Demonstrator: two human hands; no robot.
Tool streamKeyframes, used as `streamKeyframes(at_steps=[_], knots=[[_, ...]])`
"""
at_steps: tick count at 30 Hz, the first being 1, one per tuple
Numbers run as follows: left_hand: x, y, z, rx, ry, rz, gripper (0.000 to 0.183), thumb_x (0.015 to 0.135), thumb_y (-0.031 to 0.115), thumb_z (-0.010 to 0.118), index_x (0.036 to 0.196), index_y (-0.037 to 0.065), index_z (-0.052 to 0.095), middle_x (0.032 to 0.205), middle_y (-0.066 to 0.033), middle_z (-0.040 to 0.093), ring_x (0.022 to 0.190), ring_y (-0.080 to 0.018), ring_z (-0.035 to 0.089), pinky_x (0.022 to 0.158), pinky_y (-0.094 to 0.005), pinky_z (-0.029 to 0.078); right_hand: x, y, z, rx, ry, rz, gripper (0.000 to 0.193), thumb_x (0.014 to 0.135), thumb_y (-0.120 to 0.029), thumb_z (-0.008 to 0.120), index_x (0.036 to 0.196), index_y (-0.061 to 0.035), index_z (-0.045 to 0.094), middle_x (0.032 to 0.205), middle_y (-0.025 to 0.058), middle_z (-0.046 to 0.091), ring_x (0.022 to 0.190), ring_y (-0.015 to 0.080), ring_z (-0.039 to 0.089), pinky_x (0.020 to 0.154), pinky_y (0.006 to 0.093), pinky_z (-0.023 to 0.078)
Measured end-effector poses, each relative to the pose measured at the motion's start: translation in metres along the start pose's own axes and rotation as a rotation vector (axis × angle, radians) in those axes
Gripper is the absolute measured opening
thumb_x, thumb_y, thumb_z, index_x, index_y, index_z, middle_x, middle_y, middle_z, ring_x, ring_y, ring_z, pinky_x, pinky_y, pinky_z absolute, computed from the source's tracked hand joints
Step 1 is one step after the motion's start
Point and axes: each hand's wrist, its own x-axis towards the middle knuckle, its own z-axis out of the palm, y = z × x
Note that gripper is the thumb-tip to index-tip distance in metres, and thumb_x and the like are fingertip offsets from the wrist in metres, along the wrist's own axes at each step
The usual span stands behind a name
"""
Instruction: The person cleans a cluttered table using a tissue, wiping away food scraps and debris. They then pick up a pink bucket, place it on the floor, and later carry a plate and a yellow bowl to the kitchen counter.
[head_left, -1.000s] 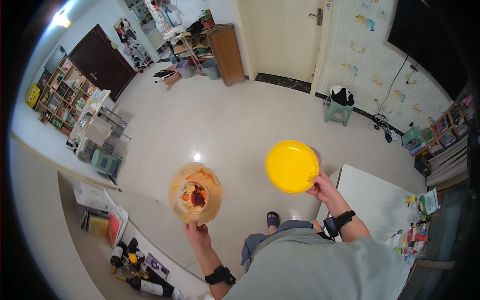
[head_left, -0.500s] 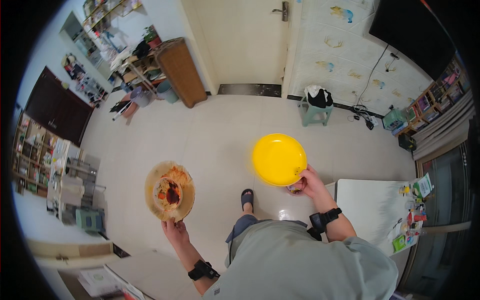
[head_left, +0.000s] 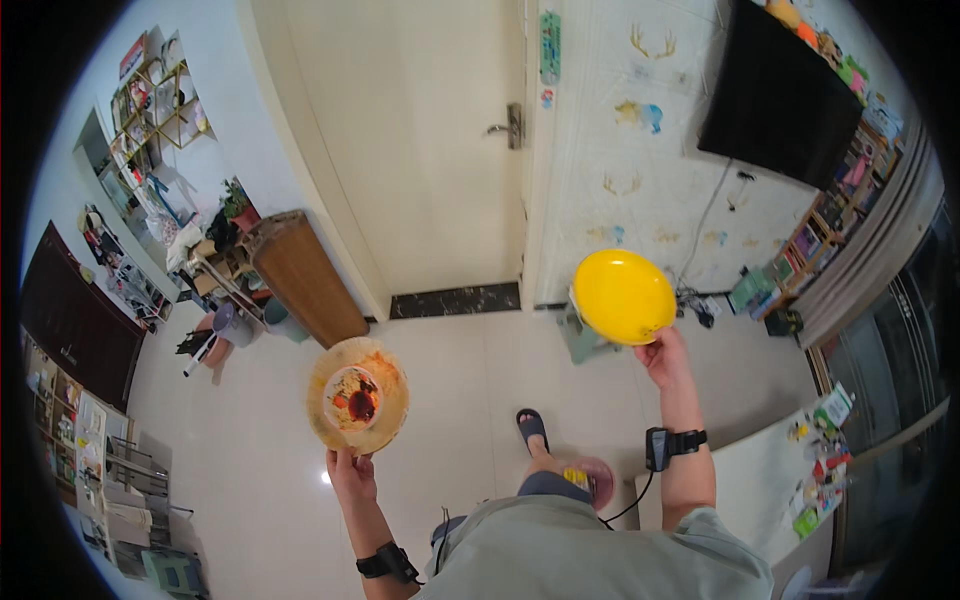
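Observation:
In my left hand [head_left: 352, 476] is a pale yellowish plate [head_left: 396, 402], gripped at its near rim and smeared with orange-red stains. A small round bowl [head_left: 328, 388] sits on it, with dark red sauce and food bits inside. My right hand [head_left: 670, 360] pinches the near edge of a bright yellow plate [head_left: 622, 292], its upper face bare apart from small dark marks by the fingers. The two plates are held well apart, out in front of me. Both wrists wear black straps.
Ahead is a closed cream door [head_left: 410, 150]. A green stool [head_left: 580, 340] stands partly behind the yellow plate. On the right is a white table [head_left: 730, 505] with bottles and packets; a pinkish round container [head_left: 600, 480] sits near my foot. A brown upright board [head_left: 305, 280] leans left of the door.
My view has tilted up and the door is nearer. The yellow plate has moved right, now overlapping the stool. My left hand still holds the stained plate and bowl.

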Motion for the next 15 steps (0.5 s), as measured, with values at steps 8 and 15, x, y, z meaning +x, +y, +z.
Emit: streamKeyframes(at_steps=[8, 15], knots=[[0.057, -0.047, 0.121, -0.024, 0.120, 0.024, 0.031, 0.089, 0.007, 0.056, 0.119, 0.013, 0.051, 0.093, -0.0025, 0.062, 0.063, -0.0138, 0.060, 0.043, -0.0144, 0.040, 0.263, -0.124, 0.052, 0.151, 0.130, -0.179, 0.020, 0.083, -0.012, 0.053, 0.101, -0.0021, 0.055, 0.084, 0.0107, 0.066, 0.063, 0.0208, 0.066, 0.051, 0.0293, 0.057], [0.084, -0.068, 0.204, -0.043, 0.180, 0.047, 0.027, 0.089, 0.009, 0.057, 0.114, 0.014, 0.053, 0.091, -0.0021, 0.062, 0.060, -0.0120, 0.058, 0.042, -0.0139, 0.038, 0.455, -0.234, 0.062, 0.086, 0.126, -0.284, 0.024, 0.084, -0.014, 0.055, 0.103, 0.0022, 0.054, 0.083, 0.0192, 0.065, 0.066, 0.0266, 0.068, 0.053, 0.0277, 0.059]])
